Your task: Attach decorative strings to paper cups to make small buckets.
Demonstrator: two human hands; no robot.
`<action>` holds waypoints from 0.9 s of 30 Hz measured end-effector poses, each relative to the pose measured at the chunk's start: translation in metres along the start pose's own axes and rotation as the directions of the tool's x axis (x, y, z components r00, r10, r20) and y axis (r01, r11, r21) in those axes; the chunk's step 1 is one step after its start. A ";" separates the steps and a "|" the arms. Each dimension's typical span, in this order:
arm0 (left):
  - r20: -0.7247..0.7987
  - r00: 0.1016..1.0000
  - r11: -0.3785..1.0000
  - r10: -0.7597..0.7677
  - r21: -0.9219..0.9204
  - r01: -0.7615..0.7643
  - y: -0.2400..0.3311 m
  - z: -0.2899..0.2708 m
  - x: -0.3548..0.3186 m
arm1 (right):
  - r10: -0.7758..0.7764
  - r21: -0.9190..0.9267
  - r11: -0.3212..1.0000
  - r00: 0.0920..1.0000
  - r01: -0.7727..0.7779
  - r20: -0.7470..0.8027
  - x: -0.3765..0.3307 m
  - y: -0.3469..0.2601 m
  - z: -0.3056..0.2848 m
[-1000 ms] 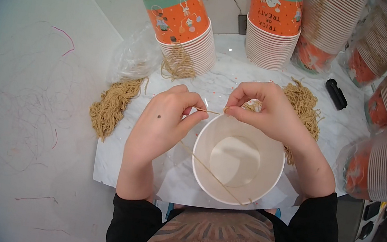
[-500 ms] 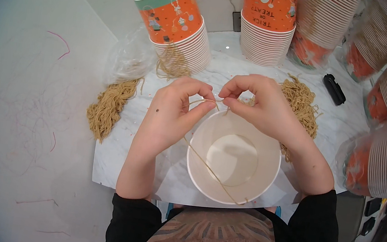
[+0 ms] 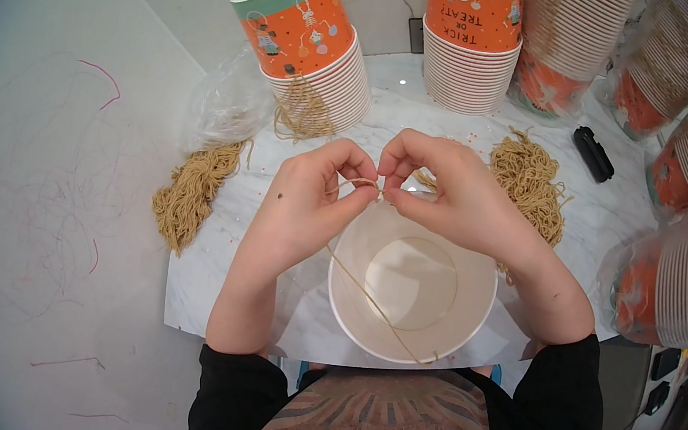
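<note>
A marble-patterned mat (image 3: 243,306) covers the table. At its far edge stand stacks of orange paper cups (image 3: 323,54). Near me sits an empty white cup (image 3: 412,284), smooth inside. Tan string bundles (image 3: 188,197) lie to its left and right. My left hand (image 3: 301,205) and right hand (image 3: 452,197) pinch one thin string (image 3: 367,297) shut between fingertips over the cup's far rim; the string trails across the cup.

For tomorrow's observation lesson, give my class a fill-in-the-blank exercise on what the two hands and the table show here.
1. The left hand and right hand pinch a thin tan ____ between their fingertips.
2. Below the hands stands an open white ____, empty inside.
3. The string crosses the cup and hangs over its ____ rim.
4. A tilted cup stack has an ____ side.

Missing words: string; cup; near; orange
</note>
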State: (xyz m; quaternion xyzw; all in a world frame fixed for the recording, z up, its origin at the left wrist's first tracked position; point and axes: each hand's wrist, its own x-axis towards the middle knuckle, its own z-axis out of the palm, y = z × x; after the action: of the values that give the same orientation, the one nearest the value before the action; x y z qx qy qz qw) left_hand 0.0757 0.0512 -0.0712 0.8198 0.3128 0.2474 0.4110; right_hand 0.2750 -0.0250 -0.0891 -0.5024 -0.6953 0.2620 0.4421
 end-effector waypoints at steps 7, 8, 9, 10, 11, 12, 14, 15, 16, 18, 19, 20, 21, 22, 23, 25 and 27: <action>0.098 0.988 0.993 -0.116 -0.025 0.119 0.004 -0.003 -0.001 | 0.013 -0.013 1.000 1.000 -0.013 -0.010 0.000 -0.012 -0.003; 0.098 0.988 0.993 -0.116 -0.025 0.119 0.005 -0.003 0.000 | 0.017 0.006 1.000 0.999 -0.016 -0.029 0.000 -0.012 -0.002; 0.131 0.982 0.990 -0.134 -0.027 0.138 0.005 -0.004 0.001 | 0.018 0.006 1.000 0.999 -0.017 -0.029 -0.001 -0.012 -0.002; 0.163 0.975 0.987 -0.151 -0.029 0.158 0.005 -0.004 0.002 | 0.011 -0.001 1.000 1.000 -0.011 -0.027 -0.002 -0.011 -0.002; 0.162 0.975 0.987 -0.152 -0.028 0.158 0.003 -0.004 0.003 | 0.001 -0.007 1.000 1.000 -0.001 -0.023 -0.002 -0.011 -0.001; 0.158 0.978 0.987 -0.137 -0.064 0.149 -0.002 -0.003 0.003 | 0.000 -0.006 1.000 1.000 0.000 -0.022 -0.002 -0.012 -0.001; 0.153 0.981 0.985 -0.123 -0.100 0.139 -0.006 -0.002 0.003 | -0.011 -0.007 1.000 0.999 0.011 -0.043 -0.002 -0.014 0.000; 0.157 0.980 0.982 -0.123 -0.126 0.143 -0.007 -0.002 0.002 | -0.012 -0.007 1.000 0.999 0.011 -0.042 -0.003 -0.015 0.000; 0.161 0.979 0.977 -0.123 -0.151 0.148 -0.007 -0.002 0.002 | 0.000 0.016 1.000 0.999 0.001 -0.037 -0.003 -0.016 0.000; 0.187 0.971 0.967 -0.150 -0.175 0.184 -0.007 -0.002 0.004 | 0.012 0.038 0.999 0.999 -0.011 -0.033 -0.003 -0.016 -0.001; 0.214 0.961 0.955 -0.177 -0.197 0.220 -0.007 -0.002 0.005 | 0.012 0.044 0.999 0.999 -0.010 -0.034 -0.004 -0.016 -0.001; 0.213 0.960 0.955 -0.179 -0.197 0.222 -0.007 -0.003 0.005 | 0.012 0.052 0.999 0.999 -0.010 -0.033 -0.003 -0.015 -0.001; 0.230 0.957 0.944 -0.175 -0.235 0.229 -0.005 -0.005 0.006 | 0.011 0.054 0.998 0.999 -0.010 -0.032 -0.003 -0.013 -0.001; 0.246 0.954 0.932 -0.171 -0.274 0.237 -0.005 -0.006 0.006 | 0.009 0.062 0.998 1.000 -0.007 -0.021 -0.002 -0.012 0.000; 0.247 0.954 0.933 -0.168 -0.274 0.235 -0.007 -0.006 0.007 | 0.006 0.064 0.998 1.000 -0.005 -0.014 -0.003 -0.012 -0.001; 0.246 0.962 0.914 -0.116 -0.353 0.201 -0.011 -0.006 0.009 | -0.032 0.044 0.999 0.999 0.033 -0.024 -0.004 -0.012 -0.001; 0.236 0.964 0.910 -0.122 -0.361 0.203 -0.010 -0.007 0.010 | -0.070 0.028 0.997 0.997 0.071 -0.030 -0.004 -0.010 0.000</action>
State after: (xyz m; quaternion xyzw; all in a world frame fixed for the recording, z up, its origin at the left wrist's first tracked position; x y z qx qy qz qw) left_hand 0.0746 0.0666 -0.0746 0.7164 0.2813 0.1812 0.6122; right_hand 0.2710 -0.0321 -0.0820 -0.4749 -0.7023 0.2489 0.4683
